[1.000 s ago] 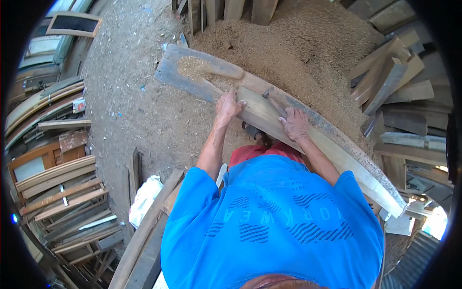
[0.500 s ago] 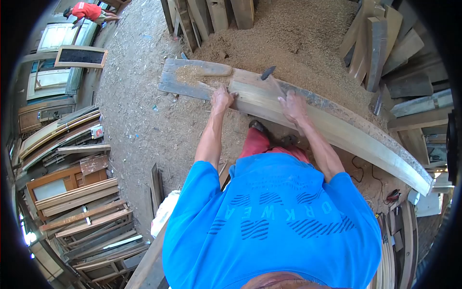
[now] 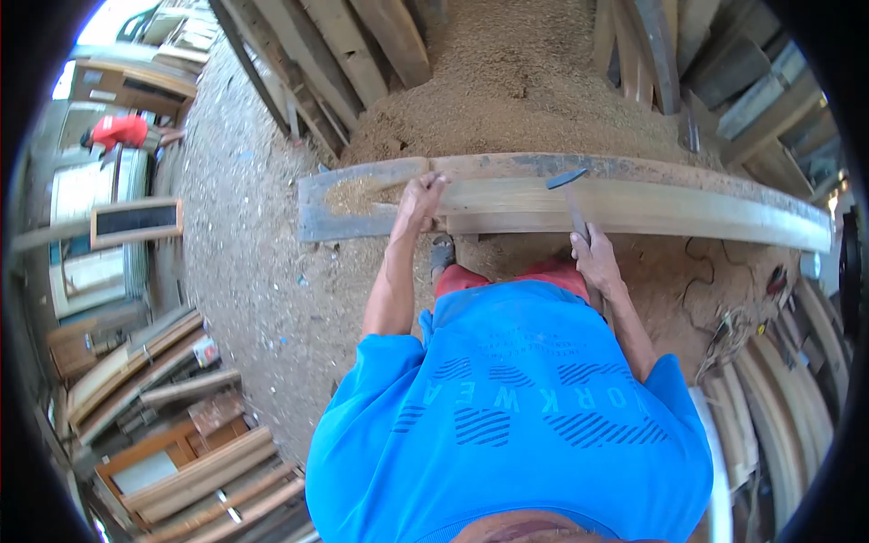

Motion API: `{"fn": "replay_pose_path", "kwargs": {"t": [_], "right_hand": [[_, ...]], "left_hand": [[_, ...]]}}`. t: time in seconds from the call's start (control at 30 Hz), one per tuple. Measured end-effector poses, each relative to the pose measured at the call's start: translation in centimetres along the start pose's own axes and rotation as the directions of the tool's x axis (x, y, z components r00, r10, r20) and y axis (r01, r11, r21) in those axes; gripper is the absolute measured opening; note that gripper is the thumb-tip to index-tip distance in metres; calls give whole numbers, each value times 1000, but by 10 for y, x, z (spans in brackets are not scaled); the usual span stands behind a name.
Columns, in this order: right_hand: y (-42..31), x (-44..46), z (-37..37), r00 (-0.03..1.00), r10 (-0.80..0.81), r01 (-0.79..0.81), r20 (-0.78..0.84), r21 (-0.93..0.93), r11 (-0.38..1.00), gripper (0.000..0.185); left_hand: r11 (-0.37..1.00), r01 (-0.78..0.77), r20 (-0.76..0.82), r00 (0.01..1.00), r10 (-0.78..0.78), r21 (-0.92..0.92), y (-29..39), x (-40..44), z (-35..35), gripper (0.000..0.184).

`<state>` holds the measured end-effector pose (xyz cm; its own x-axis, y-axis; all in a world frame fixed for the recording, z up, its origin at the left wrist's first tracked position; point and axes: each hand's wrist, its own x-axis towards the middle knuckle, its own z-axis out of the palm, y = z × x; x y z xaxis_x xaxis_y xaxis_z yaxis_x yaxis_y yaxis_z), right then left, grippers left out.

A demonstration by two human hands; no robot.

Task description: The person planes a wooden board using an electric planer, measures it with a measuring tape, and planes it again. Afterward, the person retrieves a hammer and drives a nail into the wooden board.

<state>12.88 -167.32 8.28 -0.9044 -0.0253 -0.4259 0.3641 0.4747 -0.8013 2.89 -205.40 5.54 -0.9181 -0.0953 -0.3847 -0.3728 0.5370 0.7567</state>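
A long wooden beam [image 3: 634, 204] lies crosswise in front of me. At its left end a darker weathered piece [image 3: 317, 204] meets it, with wood shavings [image 3: 358, 195] on top. My left hand [image 3: 424, 199] is closed over the place where the two pieces meet; what its fingers pinch, if anything, is hidden. Wrapped round the handle of a hammer [image 3: 577, 213], my right hand [image 3: 595, 261] is on the near side of the beam. The dark hammer head [image 3: 568, 178] hangs over the beam's upper face.
Sawdust [image 3: 516, 109] covers the ground beyond the beam. Upright planks [image 3: 317, 54] lean at the far left, and more timber [image 3: 760, 100] stands at far right. A cable [image 3: 697, 281] lies near the right. A person in a red shirt [image 3: 122, 133] bends down at far left.
My right hand and the hammer have moved right and toward me, off the beam. My left hand stays by the joint, its fingers now curled more tightly. The camera view has turned.
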Motion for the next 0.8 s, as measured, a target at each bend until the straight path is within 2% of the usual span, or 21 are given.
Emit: {"fn": "replay_pose_path", "kwargs": {"t": [0.03,0.07,0.13,0.17,0.27,0.3,0.33,0.4,0.5,0.6,0.7,0.8], "right_hand": [[-6,0,16,999,-1,2,-48,31,1000,33],[-13,1,33,995,5,1,-98,60,998,33],[-29,3,72,980,13,13,-197,128,992,32],[-38,5,89,972,11,26,-233,154,988,32],[-79,-11,142,947,5,94,-322,291,952,31],[-95,-18,155,937,24,104,-349,343,934,31],[-108,-27,164,925,47,112,-376,390,914,31],[-123,-45,178,900,19,160,-435,372,914,36],[-150,-78,185,848,12,175,-530,303,937,38],[-156,-97,191,733,-45,228,-679,183,956,38],[-156,-113,193,701,18,178,-713,199,964,39],[-160,-124,193,709,109,138,-697,288,948,38]], "left_hand": [[993,-5,-27,1000,8,121,-6,11,3,43],[988,-26,55,998,18,154,-13,22,3,40],[974,-76,220,975,28,215,23,14,-18,36],[972,-181,219,965,146,149,8,21,-16,36],[957,-291,332,902,278,-10,-26,48,-13,34],[963,-269,414,878,240,12,-22,52,-18,28],[948,-317,455,844,285,-6,-22,57,-20,27],[916,-397,527,768,364,-53,-22,61,-16,25],[891,-453,631,694,347,9,0,56,-15,23],[798,-603,650,602,464,-10,3,58,0,23],[805,-592,696,595,403,40,13,56,9,24],[728,-686,705,525,478,17,12,62,18,23]]}}
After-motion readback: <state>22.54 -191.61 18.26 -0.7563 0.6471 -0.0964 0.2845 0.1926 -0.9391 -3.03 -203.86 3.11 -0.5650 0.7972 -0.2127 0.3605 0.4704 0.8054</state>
